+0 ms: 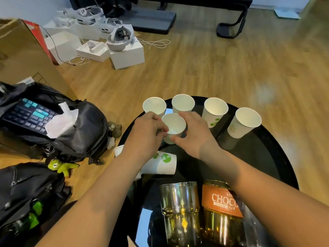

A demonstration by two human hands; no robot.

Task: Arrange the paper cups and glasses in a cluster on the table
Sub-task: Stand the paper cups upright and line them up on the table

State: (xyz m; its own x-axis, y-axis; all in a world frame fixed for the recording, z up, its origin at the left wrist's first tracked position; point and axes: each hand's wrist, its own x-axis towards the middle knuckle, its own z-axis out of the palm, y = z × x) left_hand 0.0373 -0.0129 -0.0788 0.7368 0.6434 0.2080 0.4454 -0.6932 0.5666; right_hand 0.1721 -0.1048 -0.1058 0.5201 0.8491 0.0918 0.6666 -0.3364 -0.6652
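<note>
**Nesting a paper cup against the back pair**

Both hands are on one upright paper cup [173,126], so the step in hand looks like placing it. The left hand [147,130] curls its fingers round the cup's left wall, and the right hand [194,133] pinches the right wall between thumb and fingers. The cup sits just in front of two upright cups [154,105] that stand close together at the far edge of the round black table [277,157].

Two more cups [215,109] stand apart to the right, and a tipped cup [161,163] lies on its side under the left forearm. The next move probably calls for letting go cleanly, then drawing the right-hand cups inward and righting the tipped one. A clear glass [179,198] and a labelled glass [222,200] wait at the near edge.

The glossy tabletop reflects the cups. A black backpack [80,132] carrying a keyboard [26,114] lies on the wood floor [213,68], with white boxes [127,57] beyond.
</note>
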